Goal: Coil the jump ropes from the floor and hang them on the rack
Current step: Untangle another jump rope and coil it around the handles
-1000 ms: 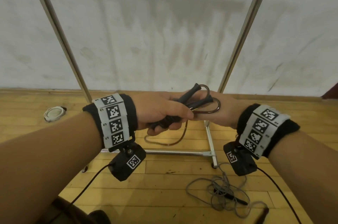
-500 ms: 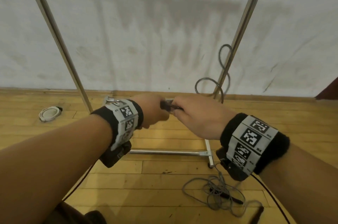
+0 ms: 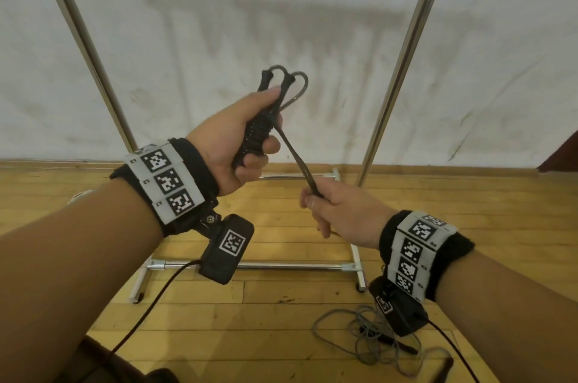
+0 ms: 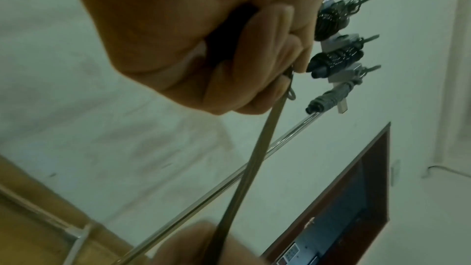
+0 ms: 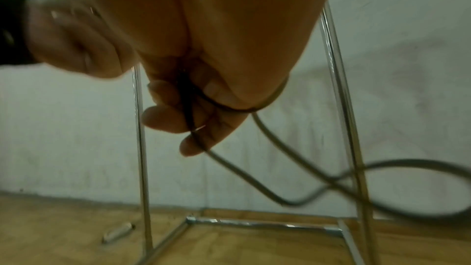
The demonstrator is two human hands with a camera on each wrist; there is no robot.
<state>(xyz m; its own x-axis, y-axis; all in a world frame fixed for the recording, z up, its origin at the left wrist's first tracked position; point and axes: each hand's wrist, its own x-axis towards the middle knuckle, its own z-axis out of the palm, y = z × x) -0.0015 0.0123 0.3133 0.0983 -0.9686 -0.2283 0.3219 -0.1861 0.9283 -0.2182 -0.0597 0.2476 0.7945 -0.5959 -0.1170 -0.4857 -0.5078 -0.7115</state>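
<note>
Two black ribbed jump-rope handles (image 3: 259, 129) wrapped with dark cord, gripped upright in left hand (image 3: 231, 145). Taut doubled cord (image 3: 297, 160) pinched in right hand (image 3: 341, 213), held before silver metal rack (image 3: 403, 57). Grey tangled rope (image 3: 369, 332) on wooden floor (image 3: 266, 335).

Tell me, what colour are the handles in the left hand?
Black handles; head view shows them best.

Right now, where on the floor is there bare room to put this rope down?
Bare boards lie inside the chrome rack base, between its front bar and back bar. The patch left of the tangled grey rope is free too. By the right foot, that tangle crowds the floor.
</note>
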